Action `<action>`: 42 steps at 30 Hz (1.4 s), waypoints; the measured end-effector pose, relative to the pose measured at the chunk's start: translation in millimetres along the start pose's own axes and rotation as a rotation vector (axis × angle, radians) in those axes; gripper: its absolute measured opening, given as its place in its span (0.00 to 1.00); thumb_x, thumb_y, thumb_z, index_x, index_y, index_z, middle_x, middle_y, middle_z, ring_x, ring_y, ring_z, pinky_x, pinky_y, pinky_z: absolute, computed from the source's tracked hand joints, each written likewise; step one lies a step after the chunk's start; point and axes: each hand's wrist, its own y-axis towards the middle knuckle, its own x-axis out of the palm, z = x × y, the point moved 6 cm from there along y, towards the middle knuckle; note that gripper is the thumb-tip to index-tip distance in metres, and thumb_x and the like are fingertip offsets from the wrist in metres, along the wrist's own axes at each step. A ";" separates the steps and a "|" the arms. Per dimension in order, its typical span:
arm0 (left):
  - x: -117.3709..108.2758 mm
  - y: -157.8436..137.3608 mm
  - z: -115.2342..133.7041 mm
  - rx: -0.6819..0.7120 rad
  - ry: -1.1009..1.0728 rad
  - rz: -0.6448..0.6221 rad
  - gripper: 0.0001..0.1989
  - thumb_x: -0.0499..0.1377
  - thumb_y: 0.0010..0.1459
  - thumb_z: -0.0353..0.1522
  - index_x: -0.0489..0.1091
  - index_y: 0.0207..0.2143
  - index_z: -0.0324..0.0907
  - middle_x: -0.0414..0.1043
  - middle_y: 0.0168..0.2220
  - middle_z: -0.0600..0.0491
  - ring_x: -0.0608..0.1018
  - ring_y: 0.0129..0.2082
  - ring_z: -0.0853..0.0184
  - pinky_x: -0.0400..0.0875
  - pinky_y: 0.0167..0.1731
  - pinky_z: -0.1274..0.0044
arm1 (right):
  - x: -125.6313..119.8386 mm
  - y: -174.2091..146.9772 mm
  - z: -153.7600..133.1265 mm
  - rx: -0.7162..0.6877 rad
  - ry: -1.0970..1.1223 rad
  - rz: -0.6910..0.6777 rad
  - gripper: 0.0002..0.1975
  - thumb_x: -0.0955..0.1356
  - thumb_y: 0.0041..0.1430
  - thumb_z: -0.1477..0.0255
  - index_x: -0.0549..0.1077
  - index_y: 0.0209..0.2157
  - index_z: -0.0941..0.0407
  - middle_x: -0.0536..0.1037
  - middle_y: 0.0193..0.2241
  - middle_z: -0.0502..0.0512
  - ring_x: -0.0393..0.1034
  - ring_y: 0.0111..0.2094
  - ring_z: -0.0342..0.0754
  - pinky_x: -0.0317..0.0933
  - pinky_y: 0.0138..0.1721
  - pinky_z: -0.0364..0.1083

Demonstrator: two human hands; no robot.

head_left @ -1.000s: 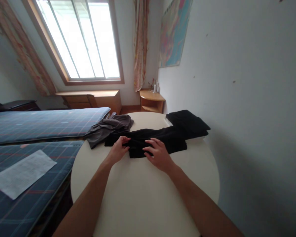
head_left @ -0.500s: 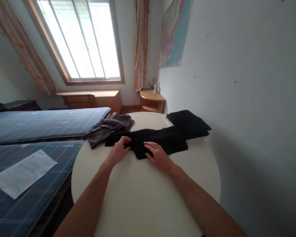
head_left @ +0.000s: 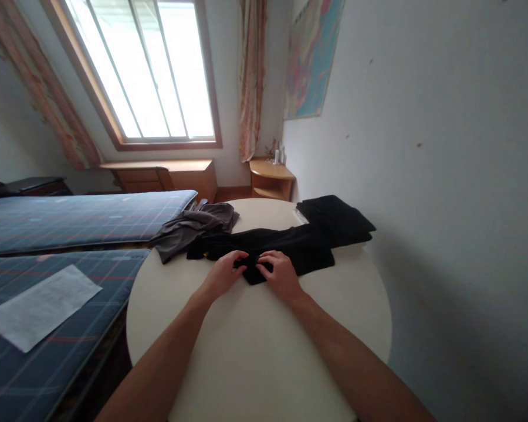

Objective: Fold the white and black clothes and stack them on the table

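Observation:
A black garment, whose exact kind I cannot make out, lies spread across the far half of the white round table. My left hand is closed at the garment's near edge, thumb and fingers pinching the cloth. Close beside it, my right hand also pinches the cloth, fingers curled toward the thumb. Between the two hands a corner of the black fabric hangs toward me on the tabletop. A small yellow spot shows on the garment just left of my left hand.
A crumpled grey garment lies at the table's left edge. Folded black clothes are stacked at the right, near the wall. Beds with blue plaid mattresses stand to the left, a paper sheet on the nearer one.
My left hand has moved right, nearer to my right hand, and its fingers have closed on the cloth. My right hand's fingers have drawn together. The yellow spot has come into sight.

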 end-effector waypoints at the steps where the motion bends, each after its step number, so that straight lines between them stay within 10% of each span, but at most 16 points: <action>1: 2.5 -0.4 1.6 0.004 -0.008 -0.008 0.16 0.61 0.54 0.28 0.73 0.46 0.46 0.77 0.44 0.51 0.78 0.43 0.61 0.74 0.42 0.70 | 0.6 -0.4 -1.1 -0.002 -0.014 -0.002 0.05 0.70 0.59 0.71 0.79 0.36 0.52 0.79 0.40 0.54 0.71 0.45 0.51 0.63 0.51 0.53; 16: 5.4 -1.2 17.6 0.131 0.019 -0.028 0.16 0.59 0.57 0.28 0.73 0.49 0.47 0.71 0.51 0.49 0.75 0.48 0.60 0.71 0.48 0.69 | -4.5 -2.2 -3.4 -0.086 0.081 -0.025 0.04 0.70 0.60 0.68 0.76 0.33 0.53 0.75 0.49 0.56 0.66 0.52 0.52 0.60 0.56 0.55; 27: -7.7 -3.8 49.1 0.278 0.040 0.037 0.07 0.59 0.61 0.33 0.76 0.40 0.46 0.76 0.37 0.51 0.73 0.42 0.62 0.69 0.45 0.70 | -21.2 -7.2 -21.6 -0.151 0.247 0.019 0.06 0.70 0.60 0.66 0.70 0.33 0.52 0.77 0.44 0.55 0.69 0.48 0.51 0.63 0.53 0.54; 32: -8.2 -4.1 51.8 0.258 0.038 0.063 0.05 0.59 0.59 0.31 0.74 0.37 0.45 0.74 0.34 0.51 0.73 0.40 0.62 0.69 0.42 0.71 | -17.9 -11.3 -14.8 -0.099 0.269 0.047 0.21 0.74 0.53 0.64 0.66 0.46 0.52 0.76 0.44 0.56 0.71 0.47 0.51 0.65 0.52 0.53; 42: -7.4 -8.1 59.0 0.255 0.020 -0.023 0.06 0.58 0.60 0.35 0.72 0.39 0.44 0.73 0.34 0.50 0.73 0.38 0.62 0.69 0.40 0.71 | -20.2 -9.9 -16.9 -0.145 0.201 0.072 0.04 0.69 0.60 0.68 0.73 0.38 0.51 0.78 0.35 0.53 0.73 0.42 0.50 0.66 0.50 0.52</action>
